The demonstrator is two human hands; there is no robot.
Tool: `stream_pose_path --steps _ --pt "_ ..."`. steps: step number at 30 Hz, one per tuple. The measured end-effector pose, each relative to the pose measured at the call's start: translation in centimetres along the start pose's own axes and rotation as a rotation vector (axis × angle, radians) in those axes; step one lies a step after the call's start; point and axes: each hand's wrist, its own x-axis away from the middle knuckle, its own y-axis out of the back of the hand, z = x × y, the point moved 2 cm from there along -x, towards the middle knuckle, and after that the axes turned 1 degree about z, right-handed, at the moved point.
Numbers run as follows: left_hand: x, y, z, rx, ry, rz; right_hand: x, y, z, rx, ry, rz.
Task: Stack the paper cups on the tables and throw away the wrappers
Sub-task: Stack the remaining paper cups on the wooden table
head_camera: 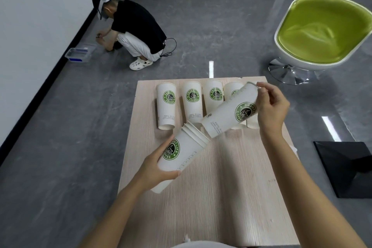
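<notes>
My left hand (155, 169) grips a stack of white paper cups (181, 155) with a green coffee logo, tilted, its open rims pointing up and right. My right hand (269, 106) holds a single white cup (227, 115) near its rim end, tilted, its base close to the stack's mouth. Both are above the light wooden table (211, 197). Several more cups stand in a row at the table's far edge: one (166, 104) at the left, one (192, 100) beside it, one (213, 94) further right. Others are partly hidden behind the held cup.
A person (136, 32) squats on the grey floor at the far left, beside a clear plastic box (79, 53). A green swivel chair (324, 32) stands at the far right. A black square base (346, 167) lies on the floor right of the table.
</notes>
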Motion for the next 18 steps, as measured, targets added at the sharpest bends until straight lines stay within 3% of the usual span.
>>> stream_pose_path --steps 18 --pt "-0.4 -1.2 -2.0 0.074 -0.070 0.021 7.3 -5.7 0.6 -0.018 -0.116 0.370"
